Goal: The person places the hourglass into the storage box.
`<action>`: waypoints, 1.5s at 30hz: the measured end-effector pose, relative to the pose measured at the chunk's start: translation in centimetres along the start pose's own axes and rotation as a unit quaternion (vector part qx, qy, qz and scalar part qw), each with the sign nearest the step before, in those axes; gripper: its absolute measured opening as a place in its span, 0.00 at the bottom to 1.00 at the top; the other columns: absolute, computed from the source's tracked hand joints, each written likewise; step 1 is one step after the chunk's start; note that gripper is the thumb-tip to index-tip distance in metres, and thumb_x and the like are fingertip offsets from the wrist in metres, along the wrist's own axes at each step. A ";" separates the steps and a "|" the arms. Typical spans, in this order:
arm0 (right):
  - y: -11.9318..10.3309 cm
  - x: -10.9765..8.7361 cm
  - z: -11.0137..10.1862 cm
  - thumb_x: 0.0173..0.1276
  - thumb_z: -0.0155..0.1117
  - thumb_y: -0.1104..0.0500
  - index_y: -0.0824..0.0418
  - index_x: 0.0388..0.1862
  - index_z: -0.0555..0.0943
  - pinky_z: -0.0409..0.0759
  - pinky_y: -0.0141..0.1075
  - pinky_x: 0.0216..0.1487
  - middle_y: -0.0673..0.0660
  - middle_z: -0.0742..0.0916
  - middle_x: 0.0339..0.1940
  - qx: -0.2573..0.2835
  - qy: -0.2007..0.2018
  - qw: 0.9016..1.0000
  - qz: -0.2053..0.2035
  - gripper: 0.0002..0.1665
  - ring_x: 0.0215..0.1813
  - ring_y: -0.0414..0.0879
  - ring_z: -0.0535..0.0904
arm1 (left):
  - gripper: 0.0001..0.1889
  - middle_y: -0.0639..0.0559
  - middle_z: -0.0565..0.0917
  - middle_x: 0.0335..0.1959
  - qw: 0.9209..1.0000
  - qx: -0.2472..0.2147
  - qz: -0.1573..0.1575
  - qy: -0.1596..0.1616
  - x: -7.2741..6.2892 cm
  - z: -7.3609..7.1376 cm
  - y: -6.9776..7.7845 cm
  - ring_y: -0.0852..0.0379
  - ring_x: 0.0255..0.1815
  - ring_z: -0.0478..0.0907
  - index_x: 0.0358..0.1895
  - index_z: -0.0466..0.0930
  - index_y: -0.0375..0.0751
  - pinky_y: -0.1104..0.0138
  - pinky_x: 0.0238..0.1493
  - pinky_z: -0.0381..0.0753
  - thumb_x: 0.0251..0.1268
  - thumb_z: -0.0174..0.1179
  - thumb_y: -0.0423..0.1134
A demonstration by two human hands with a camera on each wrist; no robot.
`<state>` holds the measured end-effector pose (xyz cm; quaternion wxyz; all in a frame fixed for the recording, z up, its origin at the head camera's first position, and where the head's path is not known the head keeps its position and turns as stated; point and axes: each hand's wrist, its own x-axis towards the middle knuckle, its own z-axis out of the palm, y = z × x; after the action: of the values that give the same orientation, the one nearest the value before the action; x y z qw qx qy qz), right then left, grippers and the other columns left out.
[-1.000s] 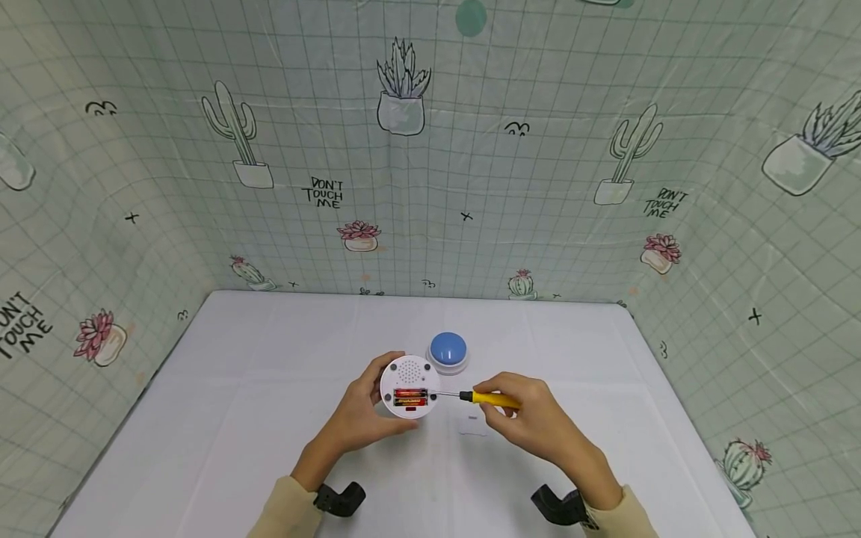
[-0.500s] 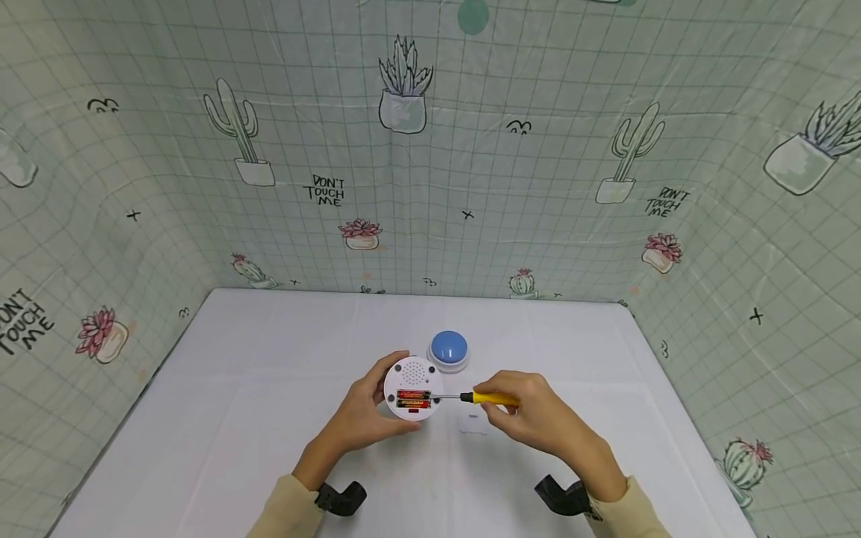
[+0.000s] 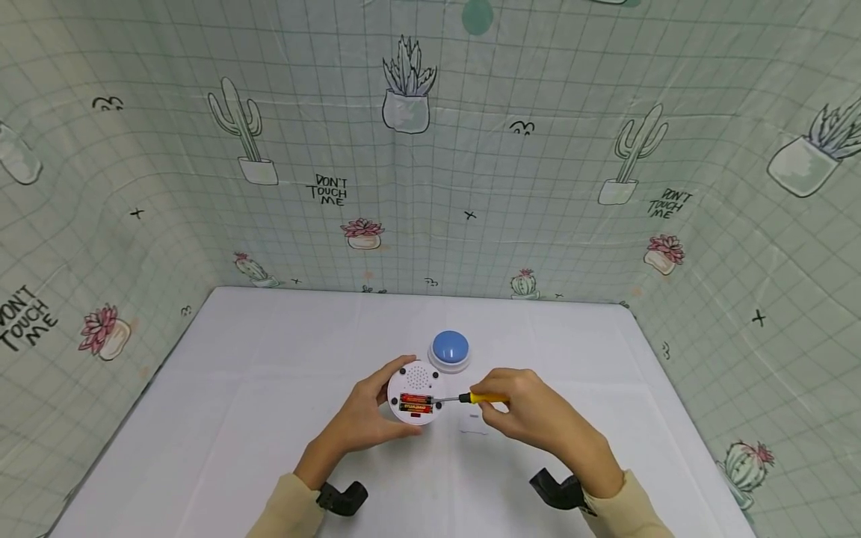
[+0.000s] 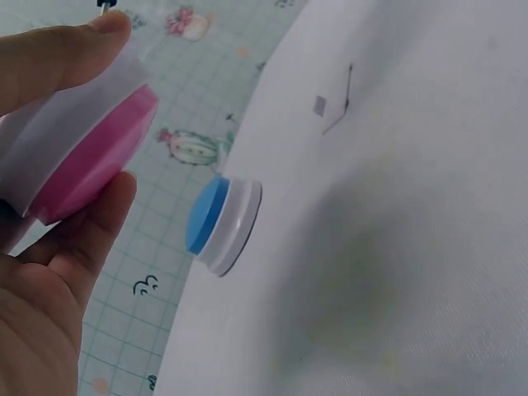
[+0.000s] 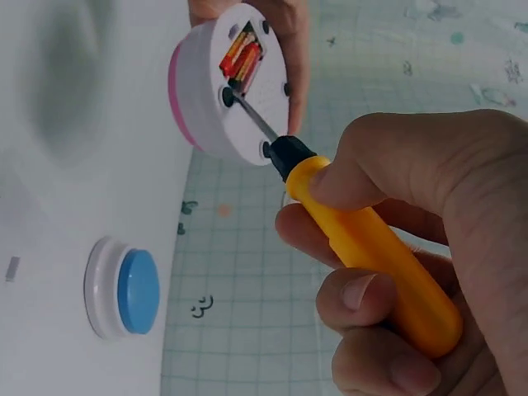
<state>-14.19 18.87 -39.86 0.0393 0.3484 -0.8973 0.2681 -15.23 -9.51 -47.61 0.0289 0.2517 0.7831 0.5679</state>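
Holding a round white device (image 3: pixel 418 378) with a screwdriver (image 5: pixel 355 231) at its battery bay

Raised above the table in the left hand (image 3: pixel 363 412), the device shows its underside to the head camera; two red-and-gold batteries (image 3: pixel 417 404) lie side by side in the uncovered bay, with a patch of small holes beyond them and dark round feet near the rim; a pink cap (image 4: pixel 99 161) faces the other way. The left thumb and fingers grip the device from opposite sides; the right hand (image 3: pixel 528 407) has its fingers curled round the screwdriver's yellow handle, thumb against it; the metal shaft reaches the edge of the bay beside one foot, though exactly what the tip touches I cannot tell. On the white table (image 3: pixel 235 373), a blue-domed button (image 3: pixel 450 347) on a white base stands upright, just beyond the device; a small flat white piece (image 3: pixel 474 426) lies below the screwdriver. Black mounts (image 3: pixel 343 499) sit at both wrists, next to beige sleeves (image 3: pixel 285 512); behind the table hangs a grid-patterned cloth (image 3: pixel 430 172) printed with potted cacti.
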 end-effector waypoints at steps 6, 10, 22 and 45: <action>0.5 0.1 0.3 0.60 0.72 0.68 0.64 0.44 0.90 0.87 0.29 0.39 0.52 0.91 0.40 0.015 0.015 1.000 -0.009 0.12 0.38 0.39 0.85 | 0.55 0.44 0.74 0.69 1.000 -0.008 -0.005 0.004 0.0 -0.1 -0.1 0.47 0.65 0.78 0.78 0.62 0.45 0.62 0.66 0.80 0.43 0.83 0.28; 1.3 -0.2 0.7 0.59 0.73 0.69 0.63 0.44 0.90 0.87 0.30 0.40 0.51 0.92 0.40 0.036 0.030 0.999 -0.010 0.13 0.38 0.38 0.84 | 0.55 0.42 0.74 0.69 1.000 -0.020 -0.004 0.004 -0.1 -0.1 -0.2 0.46 0.66 0.78 0.79 0.61 0.42 0.65 0.65 0.80 0.43 0.82 0.27; 3.2 -0.7 1.5 0.60 0.73 0.68 0.59 0.44 0.91 0.87 0.31 0.38 0.51 0.92 0.41 0.090 0.042 0.995 0.002 0.13 0.37 0.38 0.82 | 0.56 0.39 0.73 0.70 0.999 -0.038 0.012 0.001 -0.1 -0.1 -0.5 0.44 0.66 0.78 0.79 0.59 0.39 0.68 0.64 0.80 0.43 0.81 0.25; 4.6 -1.2 3.1 0.61 0.73 0.68 0.53 0.44 0.91 0.86 0.32 0.37 0.49 0.92 0.40 0.161 0.057 0.985 0.042 0.15 0.35 0.36 0.81 | 0.56 0.36 0.73 0.68 0.997 -0.068 0.025 0.003 -0.2 -0.1 -0.6 0.58 0.64 0.77 0.78 0.58 0.32 0.73 0.62 0.80 0.42 0.81 0.24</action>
<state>-15.91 20.83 -44.90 0.0225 0.2968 -0.8526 0.4295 -15.33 -9.87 -48.17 0.0300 0.2668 0.7360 0.6215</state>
